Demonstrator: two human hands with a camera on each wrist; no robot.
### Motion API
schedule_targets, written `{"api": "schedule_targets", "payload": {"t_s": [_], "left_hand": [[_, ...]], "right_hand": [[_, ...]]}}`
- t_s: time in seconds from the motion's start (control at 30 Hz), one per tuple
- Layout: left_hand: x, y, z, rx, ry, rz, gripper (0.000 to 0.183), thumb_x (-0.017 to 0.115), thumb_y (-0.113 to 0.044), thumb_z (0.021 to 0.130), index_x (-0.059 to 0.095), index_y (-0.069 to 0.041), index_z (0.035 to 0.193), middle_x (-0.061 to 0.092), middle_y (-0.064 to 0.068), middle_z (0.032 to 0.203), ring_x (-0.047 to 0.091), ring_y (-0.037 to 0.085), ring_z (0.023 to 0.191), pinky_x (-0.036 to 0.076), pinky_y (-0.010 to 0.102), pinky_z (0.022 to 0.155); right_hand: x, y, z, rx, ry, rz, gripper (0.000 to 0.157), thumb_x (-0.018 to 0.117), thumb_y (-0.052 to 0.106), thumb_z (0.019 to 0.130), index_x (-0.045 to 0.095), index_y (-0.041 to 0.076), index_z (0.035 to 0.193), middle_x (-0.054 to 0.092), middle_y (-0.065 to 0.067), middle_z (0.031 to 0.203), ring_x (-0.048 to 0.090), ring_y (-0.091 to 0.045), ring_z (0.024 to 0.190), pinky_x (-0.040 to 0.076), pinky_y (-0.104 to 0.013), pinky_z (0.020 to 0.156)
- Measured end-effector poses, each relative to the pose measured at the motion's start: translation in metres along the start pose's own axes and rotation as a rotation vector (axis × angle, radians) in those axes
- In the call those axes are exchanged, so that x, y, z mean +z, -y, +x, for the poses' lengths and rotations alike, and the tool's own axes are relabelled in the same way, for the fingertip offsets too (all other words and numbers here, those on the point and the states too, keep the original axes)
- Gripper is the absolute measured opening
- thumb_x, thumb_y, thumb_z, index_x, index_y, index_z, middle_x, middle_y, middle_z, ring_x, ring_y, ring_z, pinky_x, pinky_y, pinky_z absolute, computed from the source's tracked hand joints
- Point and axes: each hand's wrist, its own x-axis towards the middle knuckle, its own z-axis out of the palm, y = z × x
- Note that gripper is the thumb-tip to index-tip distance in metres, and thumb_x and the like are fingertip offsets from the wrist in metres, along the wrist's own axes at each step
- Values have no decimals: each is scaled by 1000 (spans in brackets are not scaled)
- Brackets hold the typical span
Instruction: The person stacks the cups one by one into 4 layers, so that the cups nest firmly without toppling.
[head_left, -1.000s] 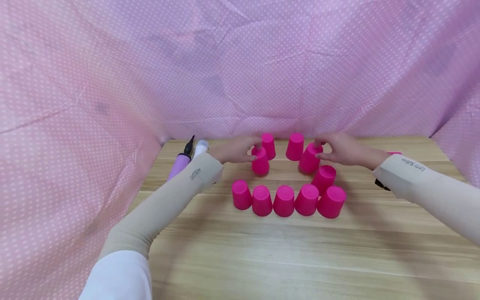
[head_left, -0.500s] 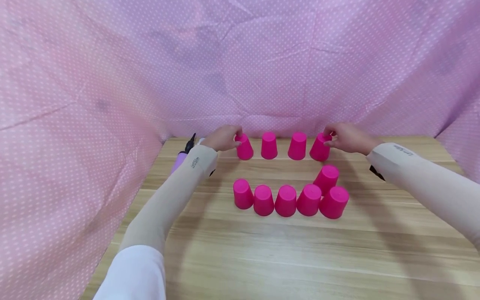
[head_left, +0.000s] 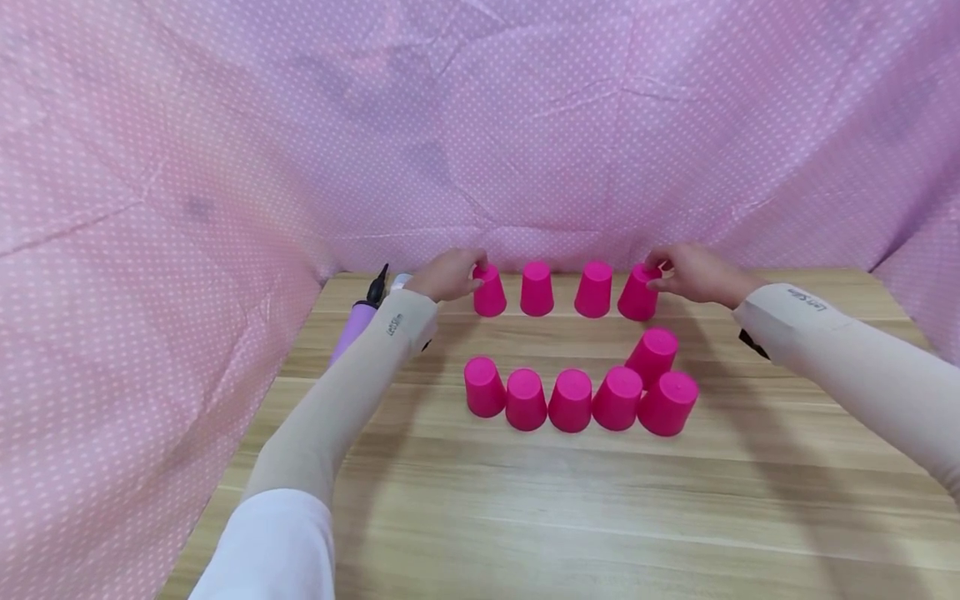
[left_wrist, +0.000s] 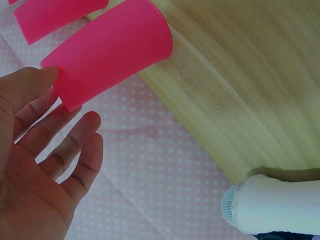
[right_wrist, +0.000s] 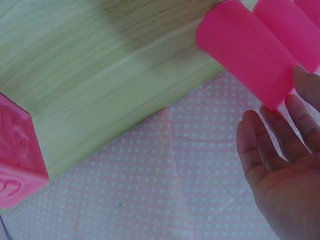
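Upside-down pink cups stand on the wooden table in two rows. At the left end of the back row, my left hand pinches the top of a cup between thumb and fingers. My right hand pinches the cup at the right end the same way. In the left wrist view, the thumb lies on the near side of that cup, the other fingers loosely spread. The right wrist view has the thumb at the narrow end of the other cup. Two cups, one here, stand between the hands.
Nearer stands a front row of several pink cups, with one cup behind its right end. A purple pump and a white microphone lie left. A pink embossed block sits right. Polka-dot cloth hangs behind the table.
Over the past second both hands moved outward and back, carrying their cups to the ends of the back row. In the last half second hands and cups have hardly moved.
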Motion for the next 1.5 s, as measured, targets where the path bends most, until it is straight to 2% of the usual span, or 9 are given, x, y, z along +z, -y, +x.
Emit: {"api": "schedule_targets", "payload": {"t_s": [0.23,0.4,0.5,0.67,0.83,0.9,1.03,1.27,1.5], "left_hand": [[4,3,3,22,-11,11,20,66,-14,88,55,-13,105,57,0,93,52,18,85,45,31,76],[0,2,-7,63,-14,8,31,66,-18,89,55,-10,116,58,4,107,53,22,104,43,35,90],[-5,0,-24,147,-49,6,35,67,-20,89,55,-8,120,58,6,114,51,23,109,42,36,94],[-9,-13,-67,338,-107,17,32,70,-19,86,59,-11,114,60,4,111,53,18,103,43,33,90],[-1,-33,-107,428,-70,41,28,70,-21,86,60,-10,109,57,4,113,51,19,107,43,33,92],[4,-39,-120,432,-32,48,28,70,-24,86,61,-10,109,57,3,113,51,19,106,44,32,90],[14,-44,-134,457,-1,39,30,73,-27,84,63,-11,107,58,2,108,53,16,101,45,30,88],[28,-37,-139,431,1,10,28,75,-24,82,64,-13,105,57,-3,101,53,13,95,46,26,84],[32,-34,-141,417,-3,-27,22,75,-21,82,63,-15,100,56,-5,99,55,17,95,46,26,83]], "right_hand": [[1,0,-1,-6,7,-33,28,73,8,81,63,-4,104,64,-18,98,57,-40,99,45,-52,84],[-6,10,-12,-7,2,-33,34,74,13,81,62,-1,111,62,-20,107,54,-43,105,43,-55,86],[-12,18,-25,-54,-33,8,34,75,12,81,63,0,110,63,-18,108,56,-42,105,44,-55,87],[-13,30,-55,-202,-78,-22,31,81,14,76,67,8,103,66,-3,100,61,-28,98,48,-48,83],[-2,36,-84,-324,-97,-56,36,84,13,69,67,10,101,65,1,99,62,-23,93,50,-44,77],[3,36,-90,-359,-109,-58,38,85,11,68,68,8,101,66,-2,101,62,-25,94,50,-44,77],[13,32,-95,-357,-104,-45,38,85,10,67,69,8,101,66,-4,103,62,-27,95,50,-45,76],[21,33,-93,-264,-73,-14,33,85,9,69,70,11,98,65,1,100,63,-24,93,53,-42,73],[22,36,-91,-257,-83,-5,32,85,7,67,70,10,95,66,0,98,63,-23,90,54,-41,71]]}}
